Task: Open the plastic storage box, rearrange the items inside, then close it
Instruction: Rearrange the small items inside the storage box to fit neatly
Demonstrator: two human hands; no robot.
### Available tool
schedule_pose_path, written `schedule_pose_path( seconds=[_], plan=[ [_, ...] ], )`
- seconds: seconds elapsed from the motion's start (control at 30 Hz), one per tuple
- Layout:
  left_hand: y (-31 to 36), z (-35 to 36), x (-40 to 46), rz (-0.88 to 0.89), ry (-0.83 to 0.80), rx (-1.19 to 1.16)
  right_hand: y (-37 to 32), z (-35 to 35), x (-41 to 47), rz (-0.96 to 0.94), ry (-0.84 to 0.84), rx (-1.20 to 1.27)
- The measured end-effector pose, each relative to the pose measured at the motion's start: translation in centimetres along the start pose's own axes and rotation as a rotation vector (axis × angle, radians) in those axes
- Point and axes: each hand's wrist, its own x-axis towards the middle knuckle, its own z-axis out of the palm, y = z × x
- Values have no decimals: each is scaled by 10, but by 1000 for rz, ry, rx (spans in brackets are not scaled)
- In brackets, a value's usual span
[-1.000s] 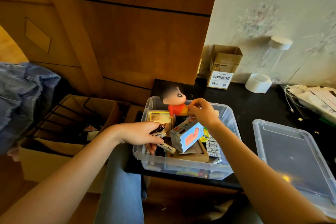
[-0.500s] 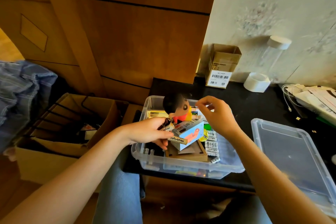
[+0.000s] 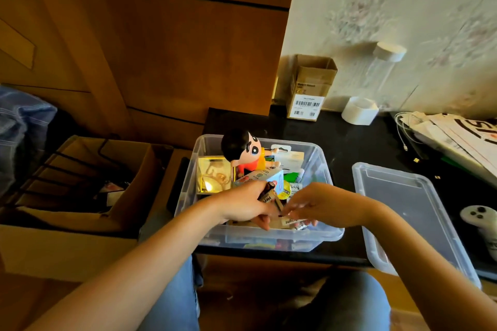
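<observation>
The clear plastic storage box (image 3: 321,166) stands open on the black table, its lid (image 3: 403,212) lying flat to the right. Inside, a cartoon doll (image 3: 246,152) in a red shirt leans at the back, beside a gold framed item (image 3: 215,176) and a light blue carton (image 3: 265,177). My left hand (image 3: 242,204) grips several dark markers (image 3: 269,195) over the box's front part. My right hand (image 3: 320,205) reaches into the front of the box, its blurred fingers among small items there; I cannot tell whether it holds one.
A small cardboard carton (image 3: 309,88), a white tape roll (image 3: 359,111) and a clear tube (image 3: 387,62) stand at the wall. Papers and a cable (image 3: 457,137) lie at right, a white controller (image 3: 481,220) beside the lid. A large cardboard box (image 3: 67,196) sits on the floor left.
My right hand let go of the doll, which now leans at the box's back, and dropped to the box's front. My left hand shifted slightly right with the markers.
</observation>
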Motion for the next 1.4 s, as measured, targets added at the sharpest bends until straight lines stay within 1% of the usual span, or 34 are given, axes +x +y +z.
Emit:
schedule_pose_path(
  seconds=[0.1,0.17,0.27,0.33,0.53,0.7,0.83,0.97,1.07,1.17,1.23,1.27,1.3,1.33,1.37,1.4],
  plan=[
    [-3,2,-1,-27,-28,124,18,-2,6,161,102,-269],
    [-4,4,-1,-31,-9,163,25,4,16,251,114,-449],
    [-8,2,0,-22,28,198,32,22,37,264,57,-695],
    [-10,0,0,-35,53,210,35,30,50,275,48,-795],
    [-19,0,2,-55,76,218,46,43,72,346,-22,-744],
    [-20,0,4,-58,79,224,49,43,76,336,-44,-865],
    [-21,-1,4,-67,82,219,48,45,81,342,-44,-887],
    [-22,-1,3,-75,75,190,45,44,81,383,-121,-893],
    [-21,-1,2,-66,71,184,45,43,79,387,-120,-909],
    [-19,0,2,-30,70,208,39,36,74,415,-85,-831],
    [-17,2,2,-6,67,194,33,21,66,387,24,-730],
    [-15,3,2,3,70,185,30,10,61,369,79,-614],
    [-13,5,3,7,65,200,25,0,53,361,104,-429],
    [-10,8,4,23,66,231,20,-9,45,350,90,-180],
    [-8,11,7,22,67,281,13,-16,35,327,46,86],
    [-6,14,10,11,81,327,6,-20,27,298,-2,283]
  ],
)
